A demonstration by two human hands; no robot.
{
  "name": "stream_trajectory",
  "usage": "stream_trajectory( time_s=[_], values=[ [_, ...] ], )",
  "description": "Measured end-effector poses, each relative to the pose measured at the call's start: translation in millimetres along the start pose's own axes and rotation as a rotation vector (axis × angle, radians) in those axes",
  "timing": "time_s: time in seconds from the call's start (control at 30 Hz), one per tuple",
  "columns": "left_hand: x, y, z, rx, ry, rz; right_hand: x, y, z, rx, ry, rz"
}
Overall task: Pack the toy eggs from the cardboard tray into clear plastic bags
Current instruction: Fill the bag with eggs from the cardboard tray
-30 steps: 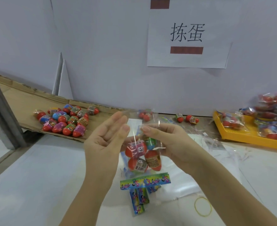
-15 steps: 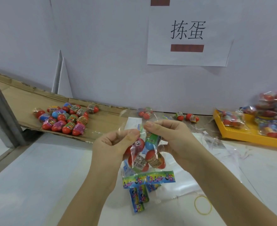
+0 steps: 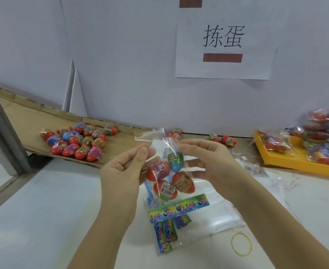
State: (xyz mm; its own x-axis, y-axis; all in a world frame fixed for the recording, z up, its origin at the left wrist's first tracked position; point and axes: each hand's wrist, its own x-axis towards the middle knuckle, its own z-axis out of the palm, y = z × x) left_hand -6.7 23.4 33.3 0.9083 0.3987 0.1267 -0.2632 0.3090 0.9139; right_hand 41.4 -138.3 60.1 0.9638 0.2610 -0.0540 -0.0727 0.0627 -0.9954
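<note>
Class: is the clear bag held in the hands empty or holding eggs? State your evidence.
Holding eggs: four toy eggs show through the clear bag, bunched in its lower part.

Your open run is the tabletop (image 3: 43, 210) front-left, up to the cardboard tray (image 3: 33, 121); grey post (image 3: 2, 133) blocks far left. Right: yellow tray (image 3: 295, 162) w/ filled bags (image 3: 326, 133); card strips (image 3: 179, 207) under the bag (image 3: 159, 138).
</note>
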Motion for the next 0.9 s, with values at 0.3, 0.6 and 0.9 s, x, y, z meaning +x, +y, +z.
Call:
stream_trajectory(
  time_s=[0.3, 0.6, 0.9],
  values=[
    [0, 1, -1, 0.035, -0.022, 0.016, 0, -3, -4, -0.091, -0.023, -0.001],
    [5, 4, -4, -0.004, -0.053, -0.087, 2, -3, -9, 0.031, 0.033, -0.092],
    [7, 6, -8, 0.000, -0.062, -0.035, 2, -6, -15, 0.050, -0.038, -0.169]
  ],
)
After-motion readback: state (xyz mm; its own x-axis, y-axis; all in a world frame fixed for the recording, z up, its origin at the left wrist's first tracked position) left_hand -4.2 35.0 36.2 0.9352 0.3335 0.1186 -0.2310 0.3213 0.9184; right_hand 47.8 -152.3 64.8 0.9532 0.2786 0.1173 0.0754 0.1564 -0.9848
